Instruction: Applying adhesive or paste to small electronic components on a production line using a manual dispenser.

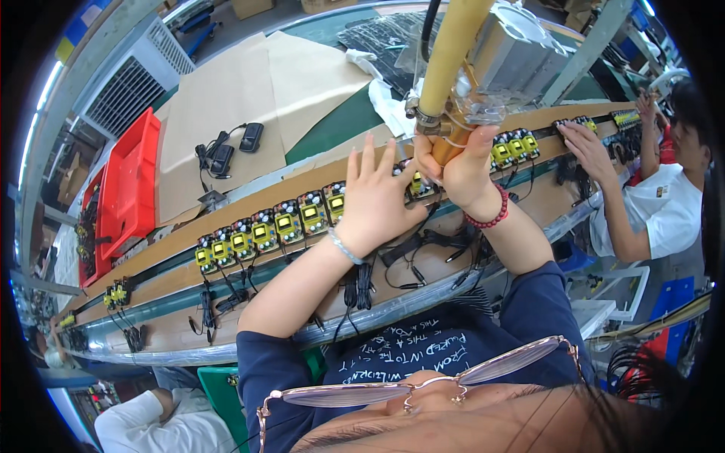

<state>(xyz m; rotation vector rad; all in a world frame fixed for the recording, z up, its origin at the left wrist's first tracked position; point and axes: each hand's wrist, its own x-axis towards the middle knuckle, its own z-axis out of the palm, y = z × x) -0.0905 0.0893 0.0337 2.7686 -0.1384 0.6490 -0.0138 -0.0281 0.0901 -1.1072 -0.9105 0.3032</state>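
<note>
A row of small yellow-and-black circuit boards (287,223) with dark cables runs along the narrow track in front of me. Over its middle lies my left hand (376,198), palm down and fingers spread, covering some boards. My right hand (470,174) is closed around an orange-brown nozzle (453,145) at the lower end of a thick yellow hose (453,60), just right of my left hand. The nozzle's tip is hidden by the fingers. Coiled cables with plugs (361,287) hang toward me below the boards.
Two black power adapters (236,151) lie on cardboard (226,98) at the far left, beside red bins (130,189). A grey metal housing (513,57) stands behind the hose. At the right, a co-worker's hand (589,149) is over more boards. Another person sits at lower left.
</note>
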